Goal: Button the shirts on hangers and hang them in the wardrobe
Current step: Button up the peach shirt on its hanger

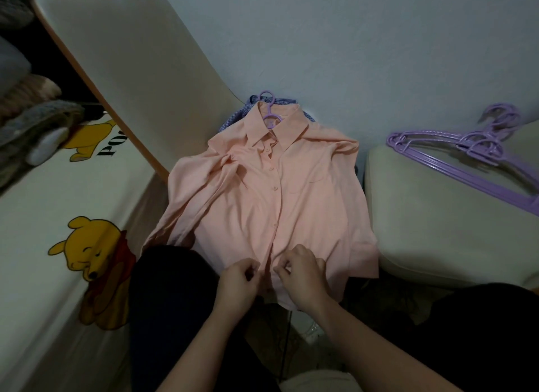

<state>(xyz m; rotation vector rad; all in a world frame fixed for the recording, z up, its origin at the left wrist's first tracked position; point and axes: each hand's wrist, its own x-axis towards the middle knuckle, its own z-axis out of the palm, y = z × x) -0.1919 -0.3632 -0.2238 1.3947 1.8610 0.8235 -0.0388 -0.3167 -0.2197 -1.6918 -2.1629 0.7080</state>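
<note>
- Fingers (251, 267) of left hand (237, 279) and right hand (303, 270) pinch the pink shirt (306, 205) near its hem.
- I'd line up both edges before fastening, so nothing puckers.

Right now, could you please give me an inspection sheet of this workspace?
Surface: pale surface, shirts lying flat on it.
Job's things: peach shirt on a purple hanger, front appears buttoned down to the hands; blue checked shirt under it; spare hangers on the cream cushion.
Clutter: folded clothes, far left.
Grippers: left hand and right hand pinch the peach shirt's front edges near the hem.
Cables: nothing seen.
Surroundings: bear-print sheet on the left; cream panel upper left.
</note>
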